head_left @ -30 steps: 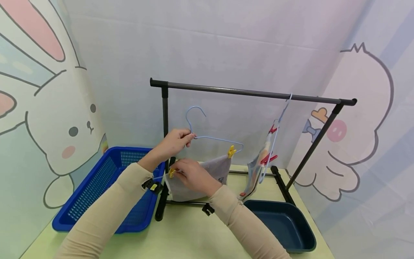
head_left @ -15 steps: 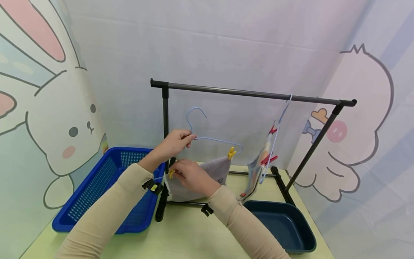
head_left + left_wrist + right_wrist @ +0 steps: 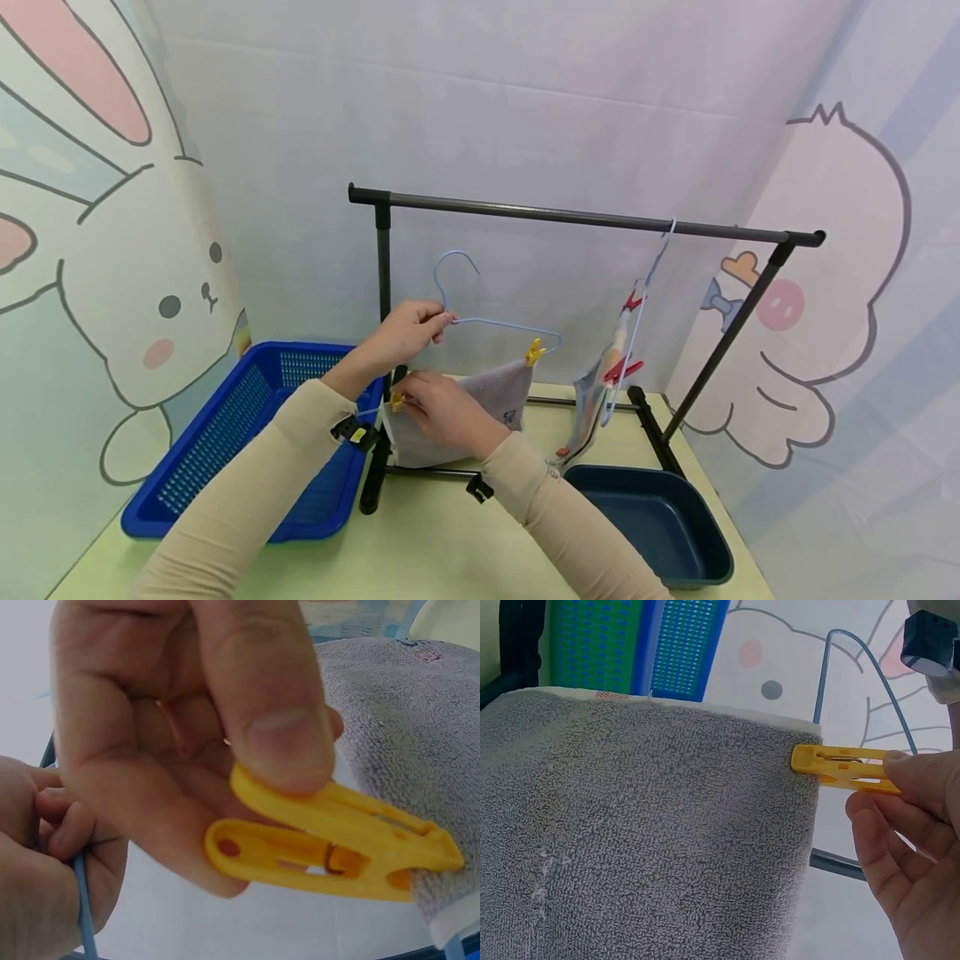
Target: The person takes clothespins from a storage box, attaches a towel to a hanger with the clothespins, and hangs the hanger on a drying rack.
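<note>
My left hand (image 3: 408, 329) grips the light-blue wire hanger (image 3: 506, 323) at the base of its hook. Below it, my right hand (image 3: 450, 412) pinches the handles of a yellow clothespin (image 3: 806, 759) between thumb and finger. That clothespin's nose sits on the corner of a grey towel (image 3: 667, 832), by the hanger's left end. In the left wrist view a gap shows between the clothespin's handles. A second yellow clothespin (image 3: 535, 352) holds the towel's other top corner at the hanger's right end. Part of the towel is hidden behind my right hand in the head view.
A black drying rack (image 3: 525, 210) stands behind my hands. On its right hangs another blue hanger (image 3: 636, 329) with a colourful cloth (image 3: 596, 387) held by red clothespins (image 3: 624, 371). A blue mesh basket (image 3: 198, 442) stands left, a dark-blue basin (image 3: 645, 533) right.
Both hands keep their holds on the hanger and the clothespin. The hanger's right end and its clothespin have shifted very slightly left.
</note>
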Demonstrator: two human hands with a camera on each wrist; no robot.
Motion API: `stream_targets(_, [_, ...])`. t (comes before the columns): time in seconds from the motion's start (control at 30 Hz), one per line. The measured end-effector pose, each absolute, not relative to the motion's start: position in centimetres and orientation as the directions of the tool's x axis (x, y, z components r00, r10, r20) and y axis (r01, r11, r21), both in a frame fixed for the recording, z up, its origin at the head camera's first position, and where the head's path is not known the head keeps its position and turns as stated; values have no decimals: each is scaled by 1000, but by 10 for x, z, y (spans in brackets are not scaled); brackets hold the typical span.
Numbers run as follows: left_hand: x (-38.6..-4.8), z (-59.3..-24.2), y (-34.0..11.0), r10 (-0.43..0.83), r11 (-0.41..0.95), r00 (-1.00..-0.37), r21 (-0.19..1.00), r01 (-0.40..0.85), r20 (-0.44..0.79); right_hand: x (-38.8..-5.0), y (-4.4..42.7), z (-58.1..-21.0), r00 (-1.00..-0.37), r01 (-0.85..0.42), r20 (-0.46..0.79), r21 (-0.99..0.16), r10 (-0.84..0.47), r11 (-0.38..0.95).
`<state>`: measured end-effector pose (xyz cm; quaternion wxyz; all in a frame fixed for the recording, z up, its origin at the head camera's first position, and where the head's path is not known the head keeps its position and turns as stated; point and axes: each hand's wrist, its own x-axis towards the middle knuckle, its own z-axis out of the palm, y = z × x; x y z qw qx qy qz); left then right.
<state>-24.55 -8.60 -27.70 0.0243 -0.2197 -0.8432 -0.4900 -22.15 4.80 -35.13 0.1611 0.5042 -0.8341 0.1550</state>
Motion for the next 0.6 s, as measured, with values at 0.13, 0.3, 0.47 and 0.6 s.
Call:
stream_targets(0.13, [-245, -278, -86, 349, 420, -900, 814, 400, 262, -221, 47, -351, -464, -877, 403, -85, -789, 472])
stream_targets(0.3, [-246, -280, -87, 355, 408, -899, 822, 397, 258, -216, 48, -347, -489, -862, 358, -59, -795, 503])
stream_targets(0.47, [-248, -281, -86, 349, 410, -907, 832, 375, 237, -213, 52, -343, -476, -865, 327, -6, -816, 502])
stream_targets(0.6, [-247, -281, -85, 340, 424, -912, 829, 365, 228, -212, 57, -340, -473, -865, 303, 19, -827, 501])
